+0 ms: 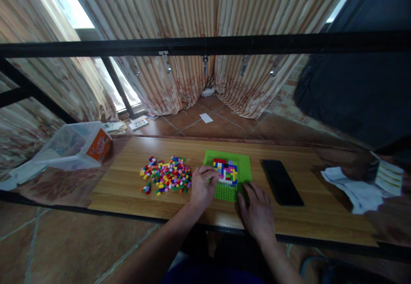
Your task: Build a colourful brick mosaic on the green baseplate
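Observation:
A green studded baseplate (244, 172) lies on the wooden board, carrying a flat block of multicoloured toy bricks (227, 171). My left hand (204, 185) is over the baseplate's left side, thumb and fingers pinched together at the left edge of the built bricks. A small pink brick (220, 175) shows at those fingertips. On the baseplate's lower right corner rests my right hand (257, 209), its fingers stretched out and slightly bent, with nothing visible in them. Left of my left hand spreads a loose pile of small coloured bricks (170, 174).
A black phone (281, 182) lies to the right of the baseplate. Crumpled white paper (351, 189) sits farther right. At the far left stands a clear plastic bin (73, 144) with an orange label. A black metal bar (205, 46) crosses beyond the board, before striped curtains (180, 10).

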Demonstrator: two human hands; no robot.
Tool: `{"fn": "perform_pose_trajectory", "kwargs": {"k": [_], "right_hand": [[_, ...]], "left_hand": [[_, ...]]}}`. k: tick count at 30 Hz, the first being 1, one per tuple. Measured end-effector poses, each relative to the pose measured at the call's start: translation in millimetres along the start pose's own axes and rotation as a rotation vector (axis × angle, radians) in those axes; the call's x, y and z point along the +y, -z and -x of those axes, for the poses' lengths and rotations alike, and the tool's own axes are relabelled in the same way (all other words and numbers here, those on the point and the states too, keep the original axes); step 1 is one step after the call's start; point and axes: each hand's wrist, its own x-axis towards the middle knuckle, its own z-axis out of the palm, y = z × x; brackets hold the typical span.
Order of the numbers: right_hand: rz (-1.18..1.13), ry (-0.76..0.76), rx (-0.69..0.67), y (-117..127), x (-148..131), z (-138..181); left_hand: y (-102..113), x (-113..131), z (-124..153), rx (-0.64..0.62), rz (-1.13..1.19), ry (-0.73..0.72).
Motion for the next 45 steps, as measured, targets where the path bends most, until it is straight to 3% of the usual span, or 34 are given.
{"fn": "perform_pose_trajectory", "kwargs": {"k": [14, 28, 38, 45], "right_hand": [[-0.01, 0.004, 0.007, -2.2, 2.4, 1.4], [-0.012, 0.008, -0.001, -0.5, 2.4, 1.1], [0.0, 0.012, 0.002, -0.3, 3.4, 1.3], [0.005, 0.005, -0.003, -0.5, 3.1, 1.7]], "left_hand": [[-5.4, -1.7, 1.7, 0.049, 0.078, 0.091], [-11.2, -7.0, 5.4, 0.069, 0.069, 0.053], [-4.7, -5.3, 12.4, 0.044, -0.1, 0.003], [-1.1, 12.3, 37.9, -0.112, -0.403, -0.143]]}}
